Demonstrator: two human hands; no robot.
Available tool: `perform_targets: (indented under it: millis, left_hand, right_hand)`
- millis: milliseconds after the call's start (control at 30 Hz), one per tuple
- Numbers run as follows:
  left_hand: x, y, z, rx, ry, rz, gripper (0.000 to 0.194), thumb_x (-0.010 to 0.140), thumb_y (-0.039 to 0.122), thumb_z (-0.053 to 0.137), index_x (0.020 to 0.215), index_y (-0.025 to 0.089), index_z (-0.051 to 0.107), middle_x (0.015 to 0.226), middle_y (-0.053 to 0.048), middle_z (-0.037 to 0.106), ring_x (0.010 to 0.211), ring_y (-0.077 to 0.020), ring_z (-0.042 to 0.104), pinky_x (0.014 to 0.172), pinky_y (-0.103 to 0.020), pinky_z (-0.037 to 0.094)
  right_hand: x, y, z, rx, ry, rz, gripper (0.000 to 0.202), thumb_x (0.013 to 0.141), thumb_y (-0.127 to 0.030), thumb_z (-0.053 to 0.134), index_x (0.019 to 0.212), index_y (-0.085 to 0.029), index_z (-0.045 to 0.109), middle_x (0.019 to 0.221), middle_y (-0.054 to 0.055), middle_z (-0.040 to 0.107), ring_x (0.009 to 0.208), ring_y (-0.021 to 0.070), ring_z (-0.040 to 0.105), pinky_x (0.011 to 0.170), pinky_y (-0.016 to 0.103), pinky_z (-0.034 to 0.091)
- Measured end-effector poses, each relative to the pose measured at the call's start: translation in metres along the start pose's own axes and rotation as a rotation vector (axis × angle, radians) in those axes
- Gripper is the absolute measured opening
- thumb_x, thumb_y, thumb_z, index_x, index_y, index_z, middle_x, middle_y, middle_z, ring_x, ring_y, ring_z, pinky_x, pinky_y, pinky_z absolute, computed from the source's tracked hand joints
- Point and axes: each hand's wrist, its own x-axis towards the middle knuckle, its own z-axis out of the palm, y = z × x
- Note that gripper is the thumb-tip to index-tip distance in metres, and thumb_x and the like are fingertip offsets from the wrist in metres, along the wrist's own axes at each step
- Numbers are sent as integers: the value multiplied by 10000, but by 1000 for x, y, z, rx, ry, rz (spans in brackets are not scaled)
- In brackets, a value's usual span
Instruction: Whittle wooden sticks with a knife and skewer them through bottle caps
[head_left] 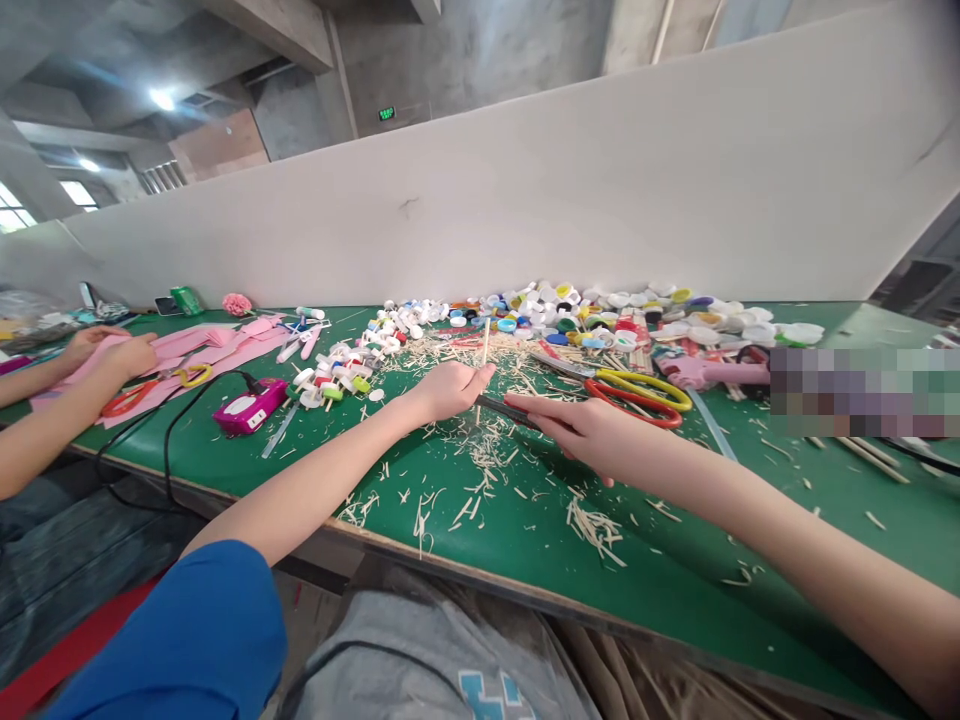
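My left hand [453,388] is closed in a pinch around a thin wooden stick [487,338], which stands nearly upright. In my right hand [592,432] is a dark, slim knife [504,408], the index finger stretched along it. The knife's tip end meets the stick just below my left fingers; how deep it bites, I cannot see. Pale wood shavings [491,455] lie under both hands. Behind my right hand rest scissors [637,392] with yellow and red handles.
Heaped bottle caps [562,300] line the white partition [480,220]. Small cap-and-stick pieces [334,375] and a magenta box with a cable [251,406] stand to the left. Farther left, another person's hands [127,355] hold pink material [202,350]. A pink glue gun [701,370] lies right.
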Motion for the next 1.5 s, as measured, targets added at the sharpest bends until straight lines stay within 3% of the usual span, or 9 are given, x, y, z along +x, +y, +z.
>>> perform_targets:
  millis: [100, 200, 367, 533, 733, 867, 1033, 1300, 1500]
  left_hand:
    - [0, 1, 0, 18, 5, -1, 560, 951, 504, 170, 515, 200, 349, 477, -5, 424, 490, -117, 405, 564, -296, 334]
    - [0, 2, 1, 16, -3, 22, 578, 954, 497, 143, 534, 197, 403, 513, -17, 493, 519, -115, 453, 576, -282, 366]
    - [0, 2, 1, 48, -9, 63, 614, 954, 490, 99, 555, 193, 458, 577, -38, 568, 583, -121, 504, 636, -276, 410]
    - [0, 4, -1, 67, -16, 44, 597, 957, 459, 95, 568, 194, 463, 611, -43, 585, 614, -131, 518, 670, -286, 421]
    - [0, 5, -2, 98, -5, 58, 564, 960, 427, 117, 603, 191, 484, 662, -52, 604, 679, -144, 538, 712, -295, 423]
    - [-1, 5, -3, 80, 1, 71, 543, 960, 428, 128, 638, 192, 497, 691, -52, 606, 705, -147, 541, 720, -294, 422]
    - [-1, 3, -2, 52, -2, 69, 549, 956, 439, 122, 651, 189, 503, 697, -57, 604, 715, -149, 540, 727, -298, 418]
    - [-1, 4, 0, 51, -11, 96, 547, 961, 430, 116, 637, 192, 486, 650, -37, 581, 669, -138, 531, 734, -287, 430]
    - [-2, 7, -1, 64, -18, 90, 563, 959, 438, 98, 631, 190, 482, 638, -37, 573, 673, -139, 532, 737, -292, 431]
  right_hand:
    - [0, -1, 0, 1, -12, 31, 515, 945, -454, 280, 1437, -328, 371, 569, -31, 599, 326, 85, 453, 357, 217, 390]
    - [0, 0, 1, 27, -110, 80, 502, 942, -465, 286, 1430, -375, 364, 836, 5, 696, 350, 74, 482, 351, 224, 408]
    - [-1, 0, -1, 34, -211, 84, 490, 939, -490, 278, 1406, -397, 390, 1103, 26, 666, 343, 59, 496, 377, 248, 451]
    - [-4, -3, -3, -4, -124, -2, 468, 946, -474, 287, 1369, -369, 457, 986, 3, 700, 330, 54, 463, 428, 246, 445]
    - [-5, -4, 0, -159, 43, -154, 459, 957, -440, 275, 1348, -347, 496, 927, 4, 714, 603, 126, 601, 580, 254, 456]
    - [-5, -2, 0, -209, 85, -164, 465, 961, -426, 257, 1365, -350, 475, 903, 6, 713, 579, 120, 584, 581, 256, 443]
    - [-4, -1, 1, -259, 63, -199, 474, 949, -346, 263, 1381, -325, 458, 803, 10, 699, 554, 119, 569, 541, 241, 423]
    - [-3, -13, -6, -118, -60, -101, 466, 944, -346, 280, 1365, -303, 475, 928, 29, 709, 337, 54, 416, 407, 222, 381]
    - [2, 2, -1, 71, -210, -36, 487, 957, -438, 257, 1418, -349, 385, 843, 17, 685, 348, 81, 497, 356, 218, 380]
